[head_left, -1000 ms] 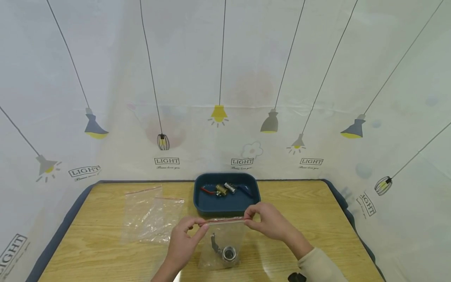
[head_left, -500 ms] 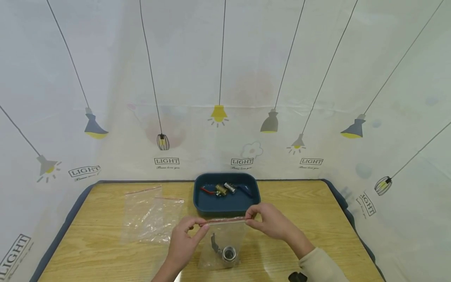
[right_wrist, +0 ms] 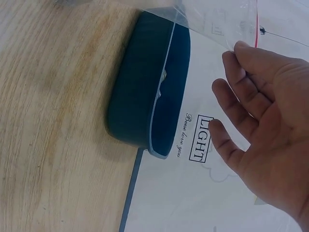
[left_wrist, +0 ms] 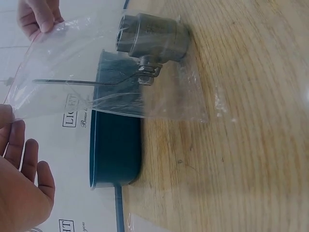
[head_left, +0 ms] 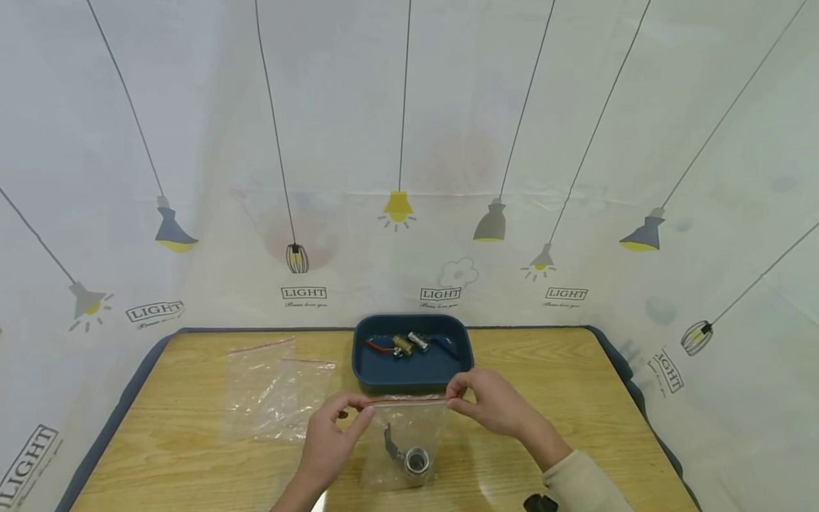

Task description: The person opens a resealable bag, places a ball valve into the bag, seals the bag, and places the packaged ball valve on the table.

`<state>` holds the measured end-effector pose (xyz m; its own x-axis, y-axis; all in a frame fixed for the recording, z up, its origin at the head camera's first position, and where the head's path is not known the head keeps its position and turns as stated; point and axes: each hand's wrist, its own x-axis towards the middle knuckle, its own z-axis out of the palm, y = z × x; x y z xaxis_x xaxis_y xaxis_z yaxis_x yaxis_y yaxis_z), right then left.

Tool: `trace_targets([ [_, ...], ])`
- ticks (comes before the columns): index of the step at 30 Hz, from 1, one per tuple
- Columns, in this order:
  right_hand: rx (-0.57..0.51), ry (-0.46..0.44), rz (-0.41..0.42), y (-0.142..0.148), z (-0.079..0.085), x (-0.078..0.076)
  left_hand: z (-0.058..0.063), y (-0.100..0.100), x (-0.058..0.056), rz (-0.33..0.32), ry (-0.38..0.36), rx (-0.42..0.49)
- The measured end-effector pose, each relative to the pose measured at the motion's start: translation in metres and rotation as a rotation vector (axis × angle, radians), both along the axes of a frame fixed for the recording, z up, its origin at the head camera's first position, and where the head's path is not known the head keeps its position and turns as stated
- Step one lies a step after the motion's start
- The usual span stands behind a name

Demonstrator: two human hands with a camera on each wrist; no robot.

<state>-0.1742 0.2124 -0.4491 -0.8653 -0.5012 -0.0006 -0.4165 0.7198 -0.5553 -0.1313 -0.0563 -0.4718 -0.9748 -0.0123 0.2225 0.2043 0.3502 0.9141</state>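
Observation:
A clear zip-lock bag (head_left: 377, 466) with a red-lined seal hangs upright between my two hands at the front of the table. Inside its lower part lies a silver metal ball valve (head_left: 416, 461), its lever (left_wrist: 72, 81) pointing up toward the seal. My left hand (head_left: 329, 437) pinches the left end of the seal between thumb and index finger. At the opposite end, my right hand (head_left: 493, 404) pinches the seal's right corner, the other fingers (right_wrist: 226, 140) loosely bent and apart from the bag.
Behind the bag stands a dark blue tray (head_left: 409, 380) holding a brass valve (head_left: 402, 345) with a red lever and a silver valve (head_left: 419, 341). Flat zip-lock bags (head_left: 269, 398) lie at the left on the wooden table (head_left: 173, 441). A printed cloth rises behind the table.
My left thumb and index finger have shifted very slightly left along the seal. The right hand and the bagged valve stay nearly where they were.

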Motion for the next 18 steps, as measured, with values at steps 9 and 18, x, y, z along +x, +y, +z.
trace_targets([
  [9, -0.010, -0.022, -0.002, 0.0003, -0.0002, 0.0011, 0.0035, -0.0003, 0.0010, -0.008, -0.009, 0.022],
  [18, -0.024, -0.035, 0.027, 0.0005, -0.0021, -0.0005, 0.0037, -0.0016, 0.0009, 0.001, 0.026, 0.018],
])
